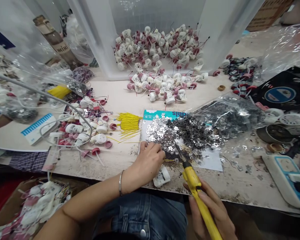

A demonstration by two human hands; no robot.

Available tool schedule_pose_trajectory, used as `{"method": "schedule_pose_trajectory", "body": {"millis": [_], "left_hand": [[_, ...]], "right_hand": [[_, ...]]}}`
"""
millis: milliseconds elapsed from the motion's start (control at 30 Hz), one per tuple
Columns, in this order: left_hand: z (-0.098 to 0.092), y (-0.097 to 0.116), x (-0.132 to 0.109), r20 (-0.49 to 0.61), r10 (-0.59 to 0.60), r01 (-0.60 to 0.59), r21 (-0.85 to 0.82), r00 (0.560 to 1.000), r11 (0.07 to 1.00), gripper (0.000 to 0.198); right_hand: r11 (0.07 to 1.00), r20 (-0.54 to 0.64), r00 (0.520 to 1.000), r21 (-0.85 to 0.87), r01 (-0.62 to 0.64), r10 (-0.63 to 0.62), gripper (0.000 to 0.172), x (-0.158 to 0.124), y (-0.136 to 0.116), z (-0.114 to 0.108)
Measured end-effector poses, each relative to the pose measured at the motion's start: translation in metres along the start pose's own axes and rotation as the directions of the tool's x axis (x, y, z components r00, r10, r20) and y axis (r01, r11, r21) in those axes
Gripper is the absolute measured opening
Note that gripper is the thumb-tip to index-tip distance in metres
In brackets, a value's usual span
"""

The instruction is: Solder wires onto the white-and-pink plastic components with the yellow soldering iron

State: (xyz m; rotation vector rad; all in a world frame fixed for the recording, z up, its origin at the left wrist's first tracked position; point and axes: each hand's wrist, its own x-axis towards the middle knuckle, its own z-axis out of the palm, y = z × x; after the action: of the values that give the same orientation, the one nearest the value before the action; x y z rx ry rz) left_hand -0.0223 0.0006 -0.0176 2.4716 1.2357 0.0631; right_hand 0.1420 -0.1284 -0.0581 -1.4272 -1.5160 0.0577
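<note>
My right hand [212, 206] is wrapped round a yellow soldering iron [196, 186], whose metal tip points up and left over small metal pieces. My left hand [150, 160] has its fingers bent together at the near left edge of a white sheet [211, 161]; a thin yellow wire [168, 160] sticks out to the right of its fingertips. Just below this hand, a white plastic part [162, 176] lies at the table edge. Silver metal pieces [156, 130] and a dark heap of pieces [195, 131] cover much of the sheet. Yellow wires [130, 125] lie bundled left of it.
A translucent bin [102, 43] with white and pink parts [160, 46] stands at the back. More such parts [80, 133] lie on the left. At right are a plastic bag [237, 113], a black round item [287, 88] and a power strip [285, 180].
</note>
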Motion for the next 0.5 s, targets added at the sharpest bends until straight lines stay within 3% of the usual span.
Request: {"method": "schedule_pose_trajectory", "body": {"millis": [67,133,200,267,367,433,500], "left_hand": [[-0.006,0.003,-0.003,-0.019,0.084,-0.084,-0.026,0.996,0.996,0.016],[-0.008,0.009,-0.009,-0.057,0.197,-0.202,-0.111,0.979,0.973,0.017],[-0.006,0.016,-0.014,-0.171,0.245,-0.285,-0.274,0.954,0.918,0.016],[-0.001,0.023,-0.018,-0.314,0.166,-0.304,-0.466,0.935,0.831,0.016],[0.002,0.027,-0.022,-0.415,-0.023,-0.277,-0.647,0.910,0.710,0.017],[-0.003,0.022,-0.025,-0.445,-0.098,-0.253,-0.662,0.890,0.705,0.013],[-0.011,0.010,-0.029,-0.491,-0.107,-0.248,-0.602,0.865,0.759,0.011]], "right_hand": [[0.998,-0.042,0.998,-0.041,0.052,-0.054,0.017,0.009,0.000,0.009],[0.996,-0.089,0.993,-0.029,0.079,-0.081,0.020,0.018,-0.001,0.019],[0.995,-0.087,0.994,0.063,0.075,-0.070,0.019,0.024,-0.002,0.027],[0.988,-0.040,0.999,0.152,-0.001,0.007,0.019,0.027,-0.004,0.029],[0.975,-0.046,0.996,0.212,-0.065,0.076,0.025,0.025,-0.007,0.029],[0.981,-0.009,1.000,0.196,0.011,-0.009,0.024,0.021,-0.008,0.030],[0.982,0.075,0.992,0.168,0.085,-0.098,0.017,0.019,-0.009,0.035]]}}
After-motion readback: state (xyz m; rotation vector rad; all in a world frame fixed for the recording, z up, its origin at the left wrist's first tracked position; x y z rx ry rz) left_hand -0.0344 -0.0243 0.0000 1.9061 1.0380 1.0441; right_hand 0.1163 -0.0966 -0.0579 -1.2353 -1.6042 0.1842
